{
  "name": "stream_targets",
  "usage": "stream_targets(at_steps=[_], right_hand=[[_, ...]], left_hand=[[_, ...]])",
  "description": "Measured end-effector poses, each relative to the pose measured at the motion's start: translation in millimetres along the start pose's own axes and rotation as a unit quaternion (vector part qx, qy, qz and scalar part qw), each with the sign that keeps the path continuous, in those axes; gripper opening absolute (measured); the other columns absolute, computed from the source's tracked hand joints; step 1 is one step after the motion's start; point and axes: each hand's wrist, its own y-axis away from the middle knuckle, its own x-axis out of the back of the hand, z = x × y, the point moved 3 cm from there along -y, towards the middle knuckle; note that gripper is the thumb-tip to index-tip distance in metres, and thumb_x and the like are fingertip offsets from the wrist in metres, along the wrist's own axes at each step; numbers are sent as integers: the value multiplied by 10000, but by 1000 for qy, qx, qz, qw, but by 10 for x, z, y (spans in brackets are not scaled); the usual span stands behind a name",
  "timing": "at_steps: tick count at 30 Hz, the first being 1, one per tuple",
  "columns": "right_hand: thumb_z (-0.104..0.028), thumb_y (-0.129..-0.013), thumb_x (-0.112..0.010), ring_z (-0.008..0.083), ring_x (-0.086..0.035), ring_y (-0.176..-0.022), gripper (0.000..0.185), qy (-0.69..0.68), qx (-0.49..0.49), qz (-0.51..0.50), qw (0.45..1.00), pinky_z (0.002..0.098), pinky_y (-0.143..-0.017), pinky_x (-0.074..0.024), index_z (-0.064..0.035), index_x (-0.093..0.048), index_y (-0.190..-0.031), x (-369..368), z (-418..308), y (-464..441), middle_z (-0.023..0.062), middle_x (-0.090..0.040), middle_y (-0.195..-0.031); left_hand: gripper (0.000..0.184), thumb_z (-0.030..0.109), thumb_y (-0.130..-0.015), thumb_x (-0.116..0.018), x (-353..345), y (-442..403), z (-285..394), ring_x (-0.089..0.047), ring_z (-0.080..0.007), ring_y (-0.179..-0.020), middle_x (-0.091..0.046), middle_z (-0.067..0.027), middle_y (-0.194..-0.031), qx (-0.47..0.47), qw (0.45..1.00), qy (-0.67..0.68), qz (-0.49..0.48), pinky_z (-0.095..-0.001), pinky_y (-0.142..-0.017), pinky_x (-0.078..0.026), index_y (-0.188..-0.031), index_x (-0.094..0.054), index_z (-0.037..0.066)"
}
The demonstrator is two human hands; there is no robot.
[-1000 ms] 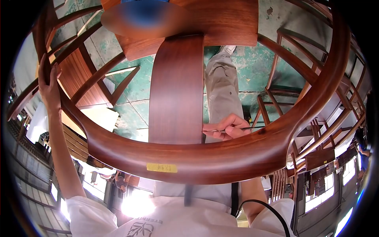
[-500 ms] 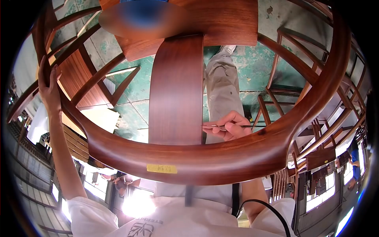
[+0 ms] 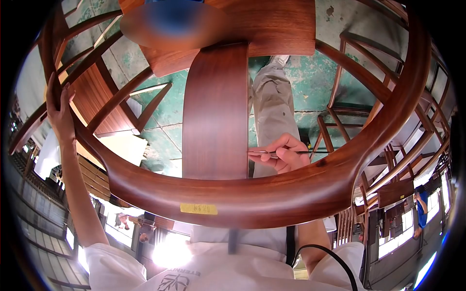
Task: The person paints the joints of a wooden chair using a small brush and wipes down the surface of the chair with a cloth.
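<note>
A glossy reddish-brown wooden chair with a curved top rail (image 3: 233, 203) fills the middle of the view. Its broad back slat (image 3: 215, 116) runs from the rail toward the seat (image 3: 281, 29). On the left, my left hand (image 3: 62, 116) grips the chair's armrest (image 3: 48, 43), fingers on one side and thumb on the other. My right hand (image 3: 281, 153), behind the top rail, pinches a thin pen-like tool (image 3: 318, 152) with a dark shaft. The tool's tip is at the slat's right edge; its exact contact is too small to tell.
A yellow label (image 3: 199, 209) sticks to the top rail. More wooden chair frames (image 3: 359, 111) stand at the right, and a wooden panel (image 3: 104, 99) lies at the left. My leg (image 3: 274, 106) stretches over the green floor (image 3: 310, 72). A person in blue (image 3: 421, 208) is far right.
My right hand and the tool have shifted very slightly left and up along the slat's edge. My left hand stays on the armrest. The distant person in blue has moved left.
</note>
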Motion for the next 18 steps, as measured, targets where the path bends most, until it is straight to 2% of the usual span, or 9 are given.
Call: stream_targets(at_steps=[3, 6, 9, 12, 18], right_hand=[[-146, -989, -540, 348, -646, -1117, 224, 4, -3, -6, 1000, 404, -998, -526, 72, -584, -958, -19, -24, 15, 312, -638, -1157], [-79, -967, -502, 420, -613, -1147, 149, 33, -24, -49, 998, 509, -1040, -489, 65, -537, -974, 56, -3, 15, 395, -596, -1148], [-68, -960, -485, 429, -605, -1157, 144, 51, -30, -8, 998, 517, -1030, -499, 65, -539, -951, 11, -20, 30, 346, -640, -1083], [-110, -978, -503, 341, -660, -1087, 194, 23, -11, 29, 999, 419, -993, -531, 59, -585, -930, -49, -26, -6, 285, -668, -1085], [-72, -954, -483, 335, -675, -1048, 164, -15, 22, 19, 999, 430, -978, -542, 49, -591, -931, -65, -51, -68, 259, -688, -1003]], left_hand=[[445, 141, -1021, -520, 17, -6, -26, -592, -211, -1196, -533, -89, -1392, -1, 1000, -8, -3, -371, -1000, -527, -1459, -447, 116], [447, 147, -1022, -521, 22, -9, -34, -589, -216, -1204, -521, -96, -1405, -1, 1000, -11, -5, -378, -1008, -525, -1460, -444, 108], [444, 130, -1019, -523, 18, -10, -35, -598, -204, -1185, -549, -83, -1375, 2, 1000, 3, 2, -361, -990, -532, -1457, -453, 124], [442, 132, -1018, -525, 14, -8, -15, -603, -203, -1180, -554, -83, -1370, 7, 1000, 3, 4, -360, -992, -531, -1455, -455, 123], [440, 138, -1018, -529, 20, -9, -9, -608, -200, -1175, -564, -87, -1359, -1, 1000, -4, 4, -359, -1000, -527, -1452, -461, 128]])
